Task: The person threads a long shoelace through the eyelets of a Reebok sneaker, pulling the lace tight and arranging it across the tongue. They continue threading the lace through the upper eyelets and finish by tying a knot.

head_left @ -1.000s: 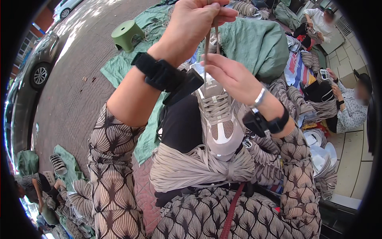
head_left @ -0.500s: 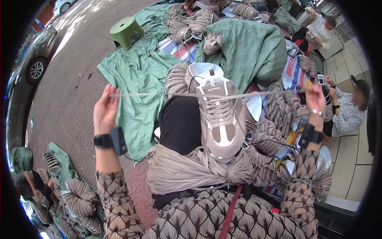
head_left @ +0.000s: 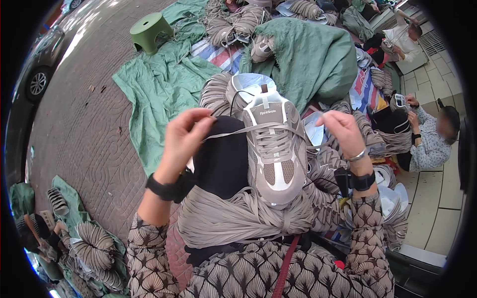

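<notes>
A grey-beige sneaker (head_left: 271,178) with white trim rests on my lap, toe toward me, its lower eyelets laced. A flat grey shoelace (head_left: 229,133) crosses beneath its tongue and trails out both sides. Left of the shoe, my left hand (head_left: 186,141) is closed on one lace end, thumb and forefinger close together. My right hand (head_left: 346,133) is curled beside the shoe's right; the slack lace runs up to its fingers, which partly hide the end. Under the toe lies a thick bundle of grey laces (head_left: 238,218) across my lap.
Laced grey uppers (head_left: 325,166) pile up on my right. Ahead lie a green woven sack (head_left: 318,59) and a green sheet (head_left: 149,94), with a green stool (head_left: 150,32) behind. At right, a person (head_left: 432,134) handles a shoe. A car (head_left: 42,74) stands far left.
Both hands have come inward from a wide stretch toward the shoe. The lace, taut and straight before, now hangs slack, its right part dropping beside the shoe.
</notes>
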{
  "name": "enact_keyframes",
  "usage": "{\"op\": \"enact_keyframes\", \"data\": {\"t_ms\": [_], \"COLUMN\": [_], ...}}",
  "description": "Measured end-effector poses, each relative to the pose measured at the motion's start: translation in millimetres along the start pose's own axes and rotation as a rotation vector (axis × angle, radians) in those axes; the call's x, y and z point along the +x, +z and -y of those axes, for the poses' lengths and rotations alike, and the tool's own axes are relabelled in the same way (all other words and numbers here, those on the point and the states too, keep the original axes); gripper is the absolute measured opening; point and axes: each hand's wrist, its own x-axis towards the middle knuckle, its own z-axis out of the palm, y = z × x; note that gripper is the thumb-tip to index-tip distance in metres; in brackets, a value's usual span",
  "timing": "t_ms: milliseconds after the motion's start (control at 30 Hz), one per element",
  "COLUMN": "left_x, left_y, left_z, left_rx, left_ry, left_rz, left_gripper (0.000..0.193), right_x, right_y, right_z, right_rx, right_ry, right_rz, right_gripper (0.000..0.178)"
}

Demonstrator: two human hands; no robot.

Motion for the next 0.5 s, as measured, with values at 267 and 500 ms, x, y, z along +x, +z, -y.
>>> {"op": "enact_keyframes", "data": {"t_ms": [267, 500], "left_x": [20.4, 10.4], "left_y": [47.8, 44.6], "left_z": [-21.4, -20.8], "left_rx": [0.53, 0.457], "left_ry": [0.352, 0.292], "left_rz": [0.207, 0.287], "left_gripper": [0.014, 0.012], "right_x": [30.6, 38.7], "right_y": [29.1, 30.6], "right_z": [-2.4, 4.7], "right_rx": [-0.079, 0.006], "right_ry": [-0.053, 0.069], "right_rz": [0.152, 0.23], "right_gripper": [0.021, 0.017]}}
